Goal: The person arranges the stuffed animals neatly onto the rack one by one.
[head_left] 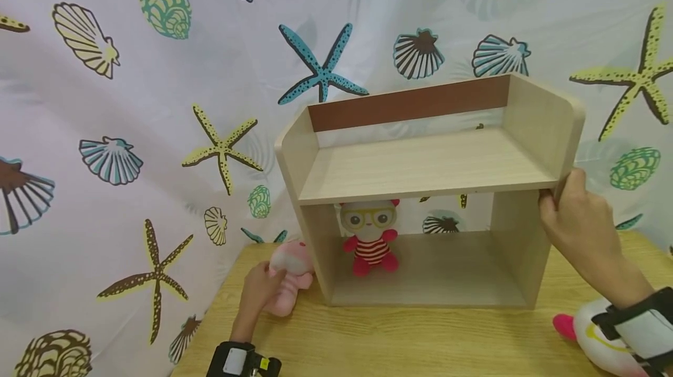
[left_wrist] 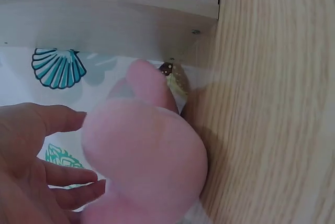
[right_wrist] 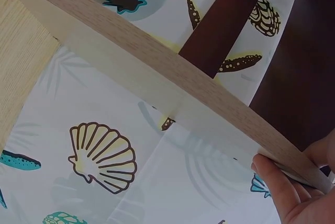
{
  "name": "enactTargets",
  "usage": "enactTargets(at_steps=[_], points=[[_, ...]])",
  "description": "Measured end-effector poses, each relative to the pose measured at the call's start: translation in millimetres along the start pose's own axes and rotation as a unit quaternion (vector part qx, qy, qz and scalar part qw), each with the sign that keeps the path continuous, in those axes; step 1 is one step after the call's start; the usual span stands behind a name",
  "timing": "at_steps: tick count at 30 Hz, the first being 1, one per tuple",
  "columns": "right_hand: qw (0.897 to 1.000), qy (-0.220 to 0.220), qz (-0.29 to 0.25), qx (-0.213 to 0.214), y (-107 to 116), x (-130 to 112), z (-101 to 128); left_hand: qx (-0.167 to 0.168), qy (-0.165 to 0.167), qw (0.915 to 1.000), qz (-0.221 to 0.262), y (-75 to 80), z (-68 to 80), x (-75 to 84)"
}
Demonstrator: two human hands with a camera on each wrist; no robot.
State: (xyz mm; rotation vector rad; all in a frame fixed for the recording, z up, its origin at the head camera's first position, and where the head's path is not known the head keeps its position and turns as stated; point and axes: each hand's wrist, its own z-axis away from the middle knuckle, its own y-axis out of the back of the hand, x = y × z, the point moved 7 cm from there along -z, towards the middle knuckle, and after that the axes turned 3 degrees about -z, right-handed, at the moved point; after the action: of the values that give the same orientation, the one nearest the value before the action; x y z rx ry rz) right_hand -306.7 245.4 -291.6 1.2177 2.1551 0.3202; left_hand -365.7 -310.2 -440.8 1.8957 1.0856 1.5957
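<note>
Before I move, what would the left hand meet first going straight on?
The left hand would likely meet the pink plush toy first; whether they already touch is hard to tell.

Near the left edge of the desk [head_left: 394, 342], the left fingers [head_left: 274, 281] cover part of the pink plush [head_left: 287, 300]. The shelf [head_left: 431, 161] hides the panda plush's crown [head_left: 373, 224]. The right wrist device [head_left: 649, 330] partly hides the white plush [head_left: 594, 336].

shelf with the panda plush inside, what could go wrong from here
The right hand grips one side of the shelf, so a tug might shift it and topple the panda plush sitting inside. The pink plush, close beside the shelf, could get bumped too. The white plush lies near the right wrist, where a lowered arm might knock it.
</note>
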Motion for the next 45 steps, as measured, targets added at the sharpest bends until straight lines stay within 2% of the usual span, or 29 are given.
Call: enactTargets(at_steps=[12, 18, 24, 29, 31, 38, 45], points=[[1.0, -0.008, 0.003, 0.005, -2.6, 2.6, 0.2, -0.029, 0.033, 0.9973, -0.059, 3.9, -11.5, -17.0], [1.0, 0.002, 0.007, 0.004, -2.0, 0.2, -1.4, -0.066, 0.037, 0.9946, -0.07, 1.1, -14.0, -22.9], [1.0, -0.005, 0.007, 0.006, -0.8, 0.7, -1.7, -0.116, 0.061, 0.9905, -0.041, -7.2, -15.6, -27.0], [1.0, -0.007, 0.002, 0.008, -0.2, 1.6, -0.9, -0.134, 0.088, 0.9871, 0.006, -12.9, -14.8, -29.6], [1.0, -0.001, 0.004, 0.012, 0.3, 0.6, -1.2, -0.138, 0.091, 0.9861, 0.018, -14.5, -14.8, -30.1], [1.0, 0.015, 0.004, 0.012, 0.1, -1.5, -3.2, -0.128, 0.077, 0.9881, -0.038, -14.7, -15.1, -30.7], [1.0, 0.0, 0.007, 0.011, 0.5, -0.1, -1.5, -0.102, 0.093, 0.9903, -0.008, -17.1, -9.1, -32.9]])
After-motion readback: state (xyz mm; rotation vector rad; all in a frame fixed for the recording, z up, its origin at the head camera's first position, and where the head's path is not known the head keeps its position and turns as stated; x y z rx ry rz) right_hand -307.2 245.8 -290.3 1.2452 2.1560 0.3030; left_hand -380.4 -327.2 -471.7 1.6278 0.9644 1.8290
